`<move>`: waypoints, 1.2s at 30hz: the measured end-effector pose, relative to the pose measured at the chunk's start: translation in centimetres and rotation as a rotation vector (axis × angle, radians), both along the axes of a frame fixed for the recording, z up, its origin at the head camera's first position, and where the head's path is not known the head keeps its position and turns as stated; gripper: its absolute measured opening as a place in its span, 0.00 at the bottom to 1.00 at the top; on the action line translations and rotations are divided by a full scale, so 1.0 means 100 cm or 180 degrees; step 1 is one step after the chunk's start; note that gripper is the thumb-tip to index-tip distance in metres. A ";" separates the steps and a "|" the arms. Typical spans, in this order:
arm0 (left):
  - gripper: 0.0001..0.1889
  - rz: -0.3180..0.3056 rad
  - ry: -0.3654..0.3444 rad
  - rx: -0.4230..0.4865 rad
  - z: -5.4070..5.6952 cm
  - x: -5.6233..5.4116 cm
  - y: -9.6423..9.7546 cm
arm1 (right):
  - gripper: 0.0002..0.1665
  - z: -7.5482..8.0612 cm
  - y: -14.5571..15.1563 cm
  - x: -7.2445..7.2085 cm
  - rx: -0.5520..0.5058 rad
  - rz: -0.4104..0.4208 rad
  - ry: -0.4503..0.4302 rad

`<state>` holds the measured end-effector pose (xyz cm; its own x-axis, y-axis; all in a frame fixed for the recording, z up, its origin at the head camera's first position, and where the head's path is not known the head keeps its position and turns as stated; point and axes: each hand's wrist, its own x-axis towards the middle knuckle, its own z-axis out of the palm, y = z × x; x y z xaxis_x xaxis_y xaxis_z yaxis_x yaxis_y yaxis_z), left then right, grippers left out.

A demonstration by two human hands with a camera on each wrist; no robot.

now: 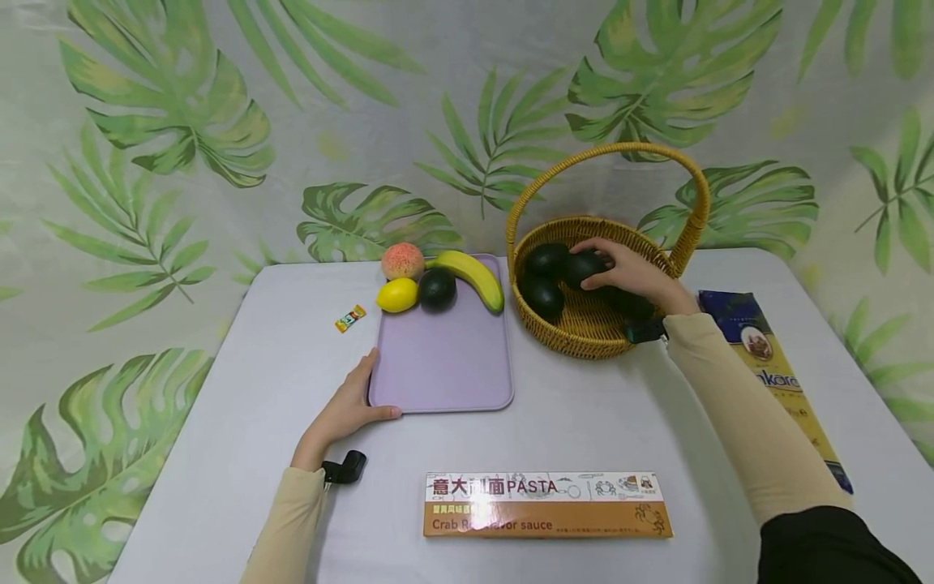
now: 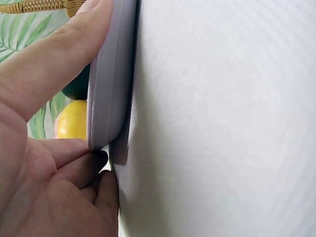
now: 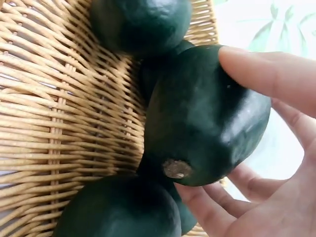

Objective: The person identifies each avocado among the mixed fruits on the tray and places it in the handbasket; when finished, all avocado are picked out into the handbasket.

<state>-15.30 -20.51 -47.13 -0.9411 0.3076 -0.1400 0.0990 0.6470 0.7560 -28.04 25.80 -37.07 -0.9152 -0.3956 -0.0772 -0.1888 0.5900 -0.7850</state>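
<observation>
My right hand [image 1: 620, 268] grips a dark green avocado [image 3: 207, 118] with thumb and fingers, inside the wicker basket [image 1: 576, 345]. Around it in the basket lie several more such avocados [image 1: 541, 298]. At the near left corner of a light purple tray [image 1: 445, 365], my left hand [image 1: 350, 405] holds the edge, its thumb along the front rim and fingers at the left side. Along the tray's far end sit a peach [image 1: 403, 262], a lemon [image 1: 397, 295], another avocado [image 1: 438, 289] and a banana [image 1: 470, 276].
A small wrapped snack [image 1: 350, 319] lies left of the tray on the white table [image 1: 306, 284]. Nearest the front is a long pasta box [image 1: 547, 507]. A blue and yellow packet [image 1: 773, 373] lies at the right, partly behind the right forearm. The basket's tall handle [image 1: 613, 149] arches over it.
</observation>
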 end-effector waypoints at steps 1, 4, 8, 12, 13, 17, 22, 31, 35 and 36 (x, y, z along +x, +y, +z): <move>0.59 0.0003 -0.0005 -0.0001 0.000 0.000 0.000 | 0.31 0.000 -0.002 -0.001 0.0037 -0.0001 0.0005; 0.59 -0.0006 -0.0015 0.0013 0.001 0.001 0.001 | 0.28 -0.001 -0.005 -0.005 0.0212 0.0037 -0.0033; 0.59 -0.0003 -0.0017 0.0022 0.001 0.001 0.001 | 0.26 -0.001 -0.008 -0.006 0.0452 0.0171 -0.0073; 0.59 0.0001 -0.0018 0.0024 0.001 0.000 0.001 | 0.24 0.002 -0.007 -0.003 0.0434 0.0209 0.0025; 0.59 0.0001 -0.0018 0.0024 0.000 0.000 0.000 | 0.24 0.004 -0.007 -0.002 0.0382 0.0204 0.0054; 0.59 -0.0007 -0.0024 0.0005 0.000 0.000 0.000 | 0.22 0.013 -0.008 0.008 0.0079 0.0198 0.0114; 0.59 -0.0015 -0.0002 0.0005 0.001 0.000 0.000 | 0.21 0.026 -0.022 0.027 -0.0399 0.0248 -0.0032; 0.59 -0.0021 -0.0003 -0.0012 0.002 0.000 0.001 | 0.23 0.028 -0.076 0.044 -0.0664 0.0796 -0.0127; 0.59 -0.0018 -0.0007 -0.0005 0.001 0.000 0.001 | 0.23 0.020 -0.104 0.040 -0.0696 0.0936 -0.0054; 0.59 -0.0019 -0.0010 -0.0004 0.001 0.001 0.001 | 0.24 0.017 -0.111 0.037 -0.0706 0.0947 -0.0040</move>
<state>-15.25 -20.45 -47.03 -0.9389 0.3129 -0.1434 0.1004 0.6474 0.7556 -24.29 14.70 -35.42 -0.7571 -0.6526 0.0298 -0.3160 0.3260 -0.8910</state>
